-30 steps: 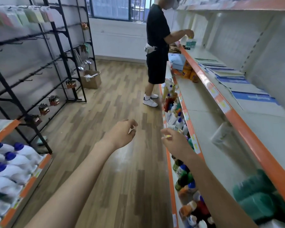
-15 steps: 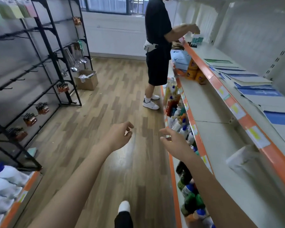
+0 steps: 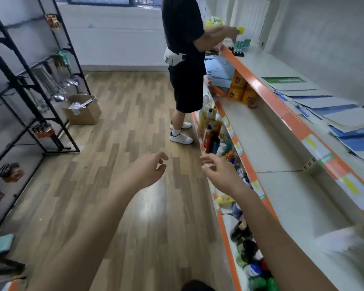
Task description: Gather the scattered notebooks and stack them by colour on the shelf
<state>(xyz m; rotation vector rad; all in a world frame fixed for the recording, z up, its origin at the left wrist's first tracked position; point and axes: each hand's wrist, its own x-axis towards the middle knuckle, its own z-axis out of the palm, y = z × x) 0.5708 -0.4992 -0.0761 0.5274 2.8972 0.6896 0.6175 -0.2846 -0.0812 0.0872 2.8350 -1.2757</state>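
Observation:
Several notebooks lie scattered along the upper shelf (image 3: 269, 95) on the right: a green-banded one (image 3: 284, 80) furthest away, then blue-and-white ones (image 3: 332, 110) overlapping toward me. My left hand (image 3: 149, 171) and my right hand (image 3: 216, 171) float in front of me over the aisle, both empty with loosely curled fingers. Neither hand touches a notebook; the shelf is to the right of my right hand.
A person in black (image 3: 185, 59) stands ahead at the same shelving, reaching onto the upper shelf. Bottles (image 3: 214, 131) fill the lowest shelf. A cardboard box (image 3: 82, 110) sits on the wooden floor by a black rack (image 3: 29, 85) on the left.
I have walked forward along the aisle, so the notebooks and the person are closer. My hands stay in front of me, with fingers a little looser.

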